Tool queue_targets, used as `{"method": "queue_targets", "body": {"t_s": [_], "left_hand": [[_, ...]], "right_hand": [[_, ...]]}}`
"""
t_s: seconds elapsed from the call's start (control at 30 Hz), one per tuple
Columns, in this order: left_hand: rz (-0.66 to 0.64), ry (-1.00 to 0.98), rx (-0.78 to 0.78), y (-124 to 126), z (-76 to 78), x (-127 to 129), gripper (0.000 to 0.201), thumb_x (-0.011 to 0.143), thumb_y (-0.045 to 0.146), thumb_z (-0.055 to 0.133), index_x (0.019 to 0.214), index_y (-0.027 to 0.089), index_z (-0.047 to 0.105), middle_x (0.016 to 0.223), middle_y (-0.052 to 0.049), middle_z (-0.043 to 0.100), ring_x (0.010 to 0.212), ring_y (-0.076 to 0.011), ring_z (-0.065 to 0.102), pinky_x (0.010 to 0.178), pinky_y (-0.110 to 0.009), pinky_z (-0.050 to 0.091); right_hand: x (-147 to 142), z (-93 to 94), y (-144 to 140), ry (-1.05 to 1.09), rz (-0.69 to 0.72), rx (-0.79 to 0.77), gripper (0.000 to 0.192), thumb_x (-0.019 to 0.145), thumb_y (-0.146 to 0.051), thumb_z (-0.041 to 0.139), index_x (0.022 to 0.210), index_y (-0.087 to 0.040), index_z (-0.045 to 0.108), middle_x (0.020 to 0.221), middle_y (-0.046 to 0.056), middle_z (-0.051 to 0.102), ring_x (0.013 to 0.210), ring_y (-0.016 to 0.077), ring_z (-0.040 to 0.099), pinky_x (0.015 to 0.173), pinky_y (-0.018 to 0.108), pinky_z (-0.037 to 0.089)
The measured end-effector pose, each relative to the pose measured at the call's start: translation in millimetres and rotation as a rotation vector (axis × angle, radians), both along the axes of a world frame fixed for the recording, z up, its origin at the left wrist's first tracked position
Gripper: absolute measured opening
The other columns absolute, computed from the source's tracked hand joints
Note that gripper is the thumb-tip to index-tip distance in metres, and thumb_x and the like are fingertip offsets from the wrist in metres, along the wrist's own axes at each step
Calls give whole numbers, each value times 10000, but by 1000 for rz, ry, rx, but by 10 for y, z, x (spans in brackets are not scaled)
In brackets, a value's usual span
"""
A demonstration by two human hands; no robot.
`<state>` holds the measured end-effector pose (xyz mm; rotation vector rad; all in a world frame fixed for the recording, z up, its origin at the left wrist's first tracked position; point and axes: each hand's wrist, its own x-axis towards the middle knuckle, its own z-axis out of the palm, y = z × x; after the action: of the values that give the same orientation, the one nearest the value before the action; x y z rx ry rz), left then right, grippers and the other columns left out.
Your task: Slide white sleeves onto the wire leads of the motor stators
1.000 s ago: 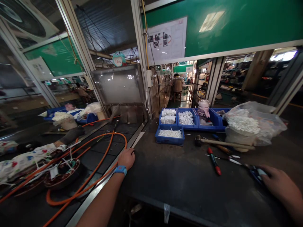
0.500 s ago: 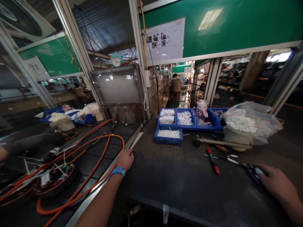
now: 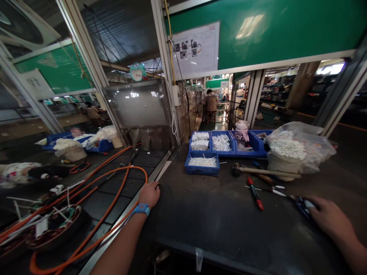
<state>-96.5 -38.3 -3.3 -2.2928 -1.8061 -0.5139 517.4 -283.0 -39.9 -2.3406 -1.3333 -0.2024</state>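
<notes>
My left hand rests on the left edge of the dark worktable, fingers curled, nothing held; a blue band circles its wrist. Over at the table's right side, my right hand lies on a blue-handled tool and covers part of it. A red-handled screwdriver and a hammer lie between the hands and the blue bins of white parts. On the conveyor to the left sits a round motor stator with loose wires.
An orange hose loops across the conveyor. A clear bag of white parts stands at the right rear. A co-worker's patterned sleeve and dark glove reach in at far left. Another person sits far back in the aisle.
The stator on the conveyor has moved left and nearer. The co-worker's arm shifted at the far left. My hands have barely moved; the view has drifted slightly.
</notes>
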Motion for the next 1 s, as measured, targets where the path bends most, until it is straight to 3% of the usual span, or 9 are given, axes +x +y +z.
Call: {"method": "queue_targets", "body": {"t_s": [0.23,1.0], "left_hand": [[-9,14,14,1,10,4,341,814,218,403,1024,164,665,1054,-82,666,985,-245,592,907,-357,445],[2,14,2,22,-26,-12,341,820,216,407,1048,159,654,1085,-69,659,1003,-220,592,914,-325,438]], "right_hand": [[6,-5,3,29,-14,-20,473,656,-355,370,982,-195,673,1026,97,671,1002,306,573,863,387,459],[169,-207,16,-13,29,15,515,679,-399,357,1020,-171,669,1054,92,664,1002,296,569,874,402,459]]}}
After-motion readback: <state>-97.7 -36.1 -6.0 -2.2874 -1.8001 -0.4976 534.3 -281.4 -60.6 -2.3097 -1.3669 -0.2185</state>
